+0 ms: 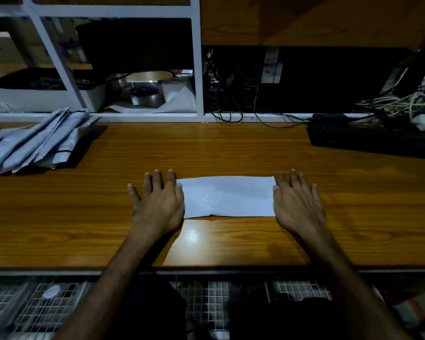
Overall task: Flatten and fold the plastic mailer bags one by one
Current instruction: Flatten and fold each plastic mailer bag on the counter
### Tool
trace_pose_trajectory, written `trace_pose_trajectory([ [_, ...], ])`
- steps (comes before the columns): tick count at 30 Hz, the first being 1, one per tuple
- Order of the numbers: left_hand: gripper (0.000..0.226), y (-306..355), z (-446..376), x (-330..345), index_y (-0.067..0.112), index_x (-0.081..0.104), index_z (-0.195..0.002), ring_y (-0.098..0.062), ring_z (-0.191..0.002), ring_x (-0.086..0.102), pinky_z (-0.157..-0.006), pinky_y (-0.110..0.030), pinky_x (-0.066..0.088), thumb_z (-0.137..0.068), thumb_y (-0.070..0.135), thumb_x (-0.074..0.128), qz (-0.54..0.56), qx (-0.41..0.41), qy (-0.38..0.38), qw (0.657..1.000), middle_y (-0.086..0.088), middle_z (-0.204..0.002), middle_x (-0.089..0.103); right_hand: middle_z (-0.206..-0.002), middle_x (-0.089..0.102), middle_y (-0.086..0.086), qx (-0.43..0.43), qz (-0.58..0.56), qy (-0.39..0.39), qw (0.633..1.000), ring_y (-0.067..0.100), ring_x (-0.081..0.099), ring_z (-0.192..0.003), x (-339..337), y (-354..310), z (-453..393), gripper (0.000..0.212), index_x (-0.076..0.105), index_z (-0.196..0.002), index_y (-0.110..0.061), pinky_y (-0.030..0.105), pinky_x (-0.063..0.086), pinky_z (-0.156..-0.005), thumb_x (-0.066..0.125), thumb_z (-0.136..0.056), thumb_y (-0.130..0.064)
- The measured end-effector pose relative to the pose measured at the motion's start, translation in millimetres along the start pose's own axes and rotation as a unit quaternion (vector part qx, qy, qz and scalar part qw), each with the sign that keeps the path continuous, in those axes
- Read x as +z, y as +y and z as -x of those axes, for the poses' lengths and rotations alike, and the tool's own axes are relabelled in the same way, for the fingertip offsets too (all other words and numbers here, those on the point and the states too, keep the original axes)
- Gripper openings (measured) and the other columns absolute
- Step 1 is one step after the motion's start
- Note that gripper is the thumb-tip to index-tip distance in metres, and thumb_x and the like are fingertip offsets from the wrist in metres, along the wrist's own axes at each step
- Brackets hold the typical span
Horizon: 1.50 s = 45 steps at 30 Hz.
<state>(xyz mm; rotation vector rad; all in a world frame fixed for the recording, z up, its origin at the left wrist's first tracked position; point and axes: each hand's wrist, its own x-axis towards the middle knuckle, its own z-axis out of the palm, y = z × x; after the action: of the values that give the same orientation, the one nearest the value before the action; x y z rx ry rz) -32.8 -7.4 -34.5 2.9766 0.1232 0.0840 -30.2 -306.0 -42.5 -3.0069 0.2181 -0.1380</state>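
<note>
A pale grey plastic mailer bag (228, 196) lies folded into a flat rectangle on the wooden desk (231, 148), in front of me. My left hand (157, 201) rests flat at its left end, fingers spread, palm down, overlapping that edge. My right hand (297, 202) lies flat at the right end, fingers spread. Neither hand grips the bag. A pile of grey mailer bags (35, 141) sits at the desk's far left.
A black keyboard (373, 139) lies at the far right, with tangled cables (398, 104) behind it. A white frame partition (197, 69) runs along the desk's back edge. Wire mesh baskets (47, 305) show below the near edge.
</note>
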Motion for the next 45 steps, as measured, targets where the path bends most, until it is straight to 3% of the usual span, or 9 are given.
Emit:
trace_pose_trajectory([
  [9,0.055,-18,3,-7,0.02,0.024,-0.16,-0.036,-0.158,0.015,-0.122,-0.067,0.014,-0.109,0.04,0.028,0.003,-0.002,0.032,0.999,-0.015,-0.168,0.025,-0.171,0.017,0.012,0.0,-0.043,0.013,0.999,0.029,0.014,-0.158,-6,11,0,0.054,0.03,-0.161,-0.017,0.052,0.013,-0.128,0.026,-0.112,-0.037],
  [13,0.045,-13,6,-11,0.013,0.055,-0.14,-0.032,-0.147,0.04,-0.122,-0.059,0.026,-0.108,0.033,0.031,0.037,0.032,0.111,0.993,-0.014,-0.152,0.052,-0.156,0.046,0.014,-0.003,-0.087,0.069,0.994,0.031,0.04,-0.146,-11,2,5,0.041,0.057,-0.141,-0.012,0.052,0.022,-0.123,0.038,-0.11,-0.032],
  [16,0.042,11,7,-14,0.013,0.067,-0.125,-0.03,-0.141,0.049,-0.124,-0.054,0.026,-0.11,0.032,0.033,0.068,0.064,0.145,0.985,-0.012,-0.14,0.064,-0.126,0.066,0.006,-0.061,-0.134,0.091,0.985,0.025,0.058,-0.119,-15,-23,9,0.032,0.066,-0.12,-0.015,0.048,0.039,-0.113,0.04,-0.109,-0.031],
  [20,0.037,52,3,-17,0.019,0.071,-0.114,-0.026,-0.132,0.056,-0.12,-0.05,0.031,-0.108,0.034,0.038,0.046,0.112,0.133,0.984,-0.005,-0.125,0.072,-0.146,0.059,0.002,-0.175,-0.169,0.055,0.969,0.02,0.051,-0.136,-8,-60,12,0.04,0.06,-0.139,-0.014,0.04,0.038,-0.116,0.04,-0.11,-0.031],
  [24,0.048,87,-1,-4,0.018,0.07,-0.112,-0.03,-0.123,0.059,-0.112,-0.048,0.039,-0.099,0.035,0.028,0.02,0.173,0.073,0.982,-0.008,-0.121,0.07,-0.16,0.045,-0.001,-0.211,-0.164,0.024,0.963,0.016,0.032,-0.152,0,-73,13,0.043,0.05,-0.151,-0.021,0.039,0.022,-0.125,0.035,-0.112,-0.029],
  [27,0.063,96,2,13,0.015,0.056,-0.142,-0.032,-0.141,0.045,-0.12,-0.052,0.03,-0.096,0.038,0.019,0.004,0.183,0.052,0.982,-0.012,-0.148,0.055,-0.167,0.033,-0.003,-0.225,-0.123,0.004,0.966,0.015,0.022,-0.156,1,-67,13,0.048,0.038,-0.158,-0.025,0.039,0.017,-0.127,0.037,-0.11,-0.028],
  [30,0.076,94,7,22,0.017,0.041,-0.155,-0.03,-0.152,0.03,-0.124,-0.053,0.021,-0.095,0.044,0.004,-0.02,0.172,0.058,0.983,-0.008,-0.163,0.038,-0.17,0.023,-0.004,-0.221,-0.08,-0.01,0.972,0.016,0.015,-0.158,1,-62,14,0.051,0.026,-0.163,-0.026,0.041,0.014,-0.128,0.028,-0.112,-0.035],
  [39,0.066,89,10,26,0.031,0.019,-0.164,-0.03,-0.159,0.009,-0.125,-0.058,0.002,-0.103,0.056,0.014,-0.002,0.102,0.037,0.994,-0.005,-0.173,0.016,-0.174,0.005,0.001,-0.16,-0.026,-0.035,0.986,0.019,0.003,-0.16,2,-55,11,0.064,0.013,-0.166,-0.022,0.043,0.006,-0.13,0.018,-0.108,-0.051],
  [45,0.077,82,11,27,0.026,0.012,-0.166,-0.028,-0.16,0.003,-0.125,-0.057,-0.004,-0.1,0.066,0.012,0.002,0.083,0.033,0.996,-0.006,-0.174,0.009,-0.174,0.002,0.003,-0.115,-0.025,-0.036,0.992,0.021,0.0,-0.16,2,-47,9,0.097,0.01,-0.166,-0.019,0.045,0.005,-0.13,0.001,-0.09,-0.08],
])
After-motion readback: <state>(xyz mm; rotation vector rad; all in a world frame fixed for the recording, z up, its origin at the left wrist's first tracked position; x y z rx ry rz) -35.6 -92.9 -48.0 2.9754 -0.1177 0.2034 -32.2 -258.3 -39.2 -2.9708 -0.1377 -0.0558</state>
